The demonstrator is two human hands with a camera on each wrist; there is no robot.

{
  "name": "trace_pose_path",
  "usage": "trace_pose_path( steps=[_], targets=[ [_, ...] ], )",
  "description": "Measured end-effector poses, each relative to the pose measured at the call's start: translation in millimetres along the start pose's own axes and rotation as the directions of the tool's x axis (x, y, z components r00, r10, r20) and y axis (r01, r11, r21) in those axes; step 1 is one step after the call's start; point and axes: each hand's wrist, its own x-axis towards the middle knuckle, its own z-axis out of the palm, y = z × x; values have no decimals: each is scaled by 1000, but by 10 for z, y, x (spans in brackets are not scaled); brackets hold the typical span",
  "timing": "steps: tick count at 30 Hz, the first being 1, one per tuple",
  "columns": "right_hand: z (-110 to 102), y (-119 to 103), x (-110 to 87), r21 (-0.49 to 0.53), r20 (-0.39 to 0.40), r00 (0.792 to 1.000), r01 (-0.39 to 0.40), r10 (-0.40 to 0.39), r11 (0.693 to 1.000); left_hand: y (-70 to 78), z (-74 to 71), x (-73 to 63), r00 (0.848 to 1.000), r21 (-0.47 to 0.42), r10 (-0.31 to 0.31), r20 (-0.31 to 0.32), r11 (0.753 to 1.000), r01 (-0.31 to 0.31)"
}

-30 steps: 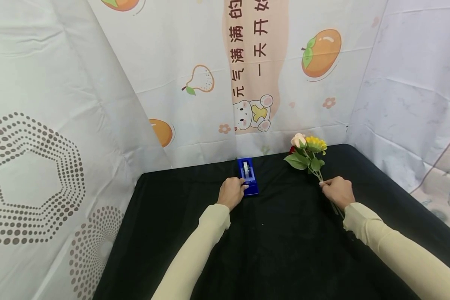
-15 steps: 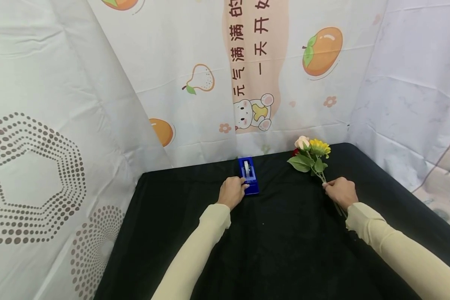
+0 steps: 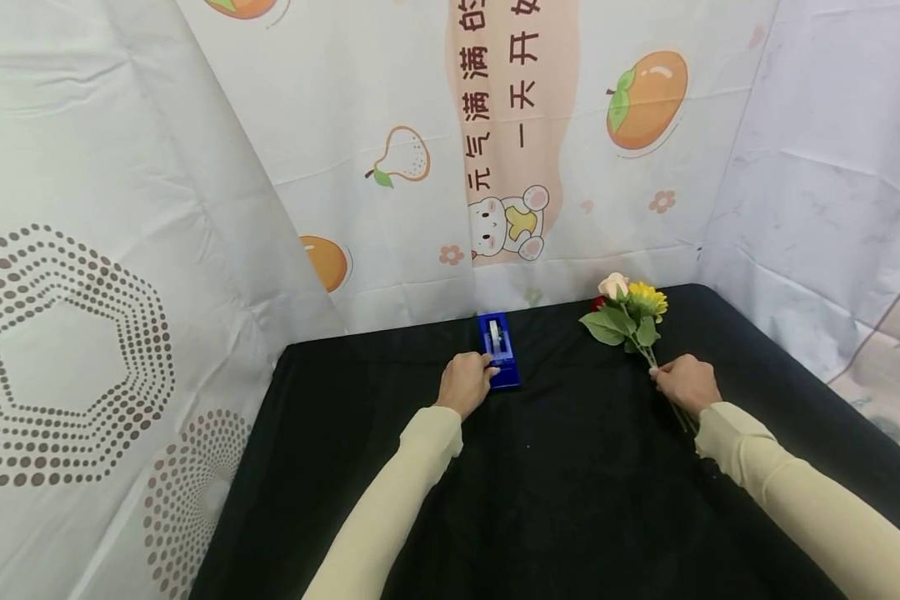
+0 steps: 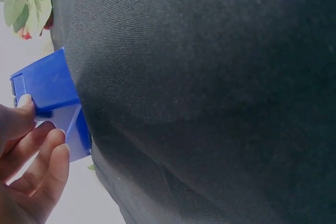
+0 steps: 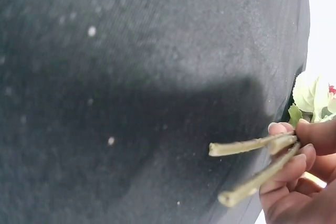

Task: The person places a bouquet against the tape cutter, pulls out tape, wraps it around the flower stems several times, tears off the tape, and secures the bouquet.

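A blue tape dispenser (image 3: 504, 372) with a roll of tape (image 3: 494, 335) stands near the back edge of the table. My left hand (image 3: 465, 383) grips its near end; in the left wrist view the thumb (image 4: 23, 109) lies against the blue side and the fingers curl in below. To the right, my right hand (image 3: 686, 385) pinches the stems (image 5: 252, 184) of a small bunch of flowers (image 3: 622, 321). The bunch has a peach rose, a yellow bloom, a bit of red and green leaves. Cut stem ends stick out behind the fingers in the right wrist view.
Black cloth (image 3: 555, 483) covers the table, which ends at a back edge just beyond the dispenser and flowers. White curtains (image 3: 390, 83) with fruit prints hang behind it. More patterned curtains (image 3: 67, 350) hang at the sides.
My right hand and the flowers have shifted a little to the right, with the blooms slightly lower. The left hand keeps its place on the tape dispenser.
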Motion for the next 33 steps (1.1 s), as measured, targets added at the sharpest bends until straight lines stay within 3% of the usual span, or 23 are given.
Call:
trace_pose_path(
  steps=[6,15,20,26,29,33],
  targets=[
    [-3,3,-11,-1,7,999,32,-32,999,-17,-16,-3,1000,-5,-6,0,1000,6],
    [64,3,8,-15,-58,995,82,-83,997,-98,-103,-66,999,-48,-30,16,998,31],
    [78,-16,-38,-44,-89,985,145,-149,988,-199,-152,-128,1000,-33,3,13,999,-2],
    [63,-49,-90,-76,-133,974,173,-182,982,-363,-244,-252,995,-39,56,83,998,-53],
    [27,-69,-93,-84,-162,966,190,-201,978,-416,-294,-295,986,-5,102,131,995,-103],
    [-19,-151,-49,-97,-134,953,259,-271,961,-475,-342,-334,970,97,171,171,977,-189]
  ],
)
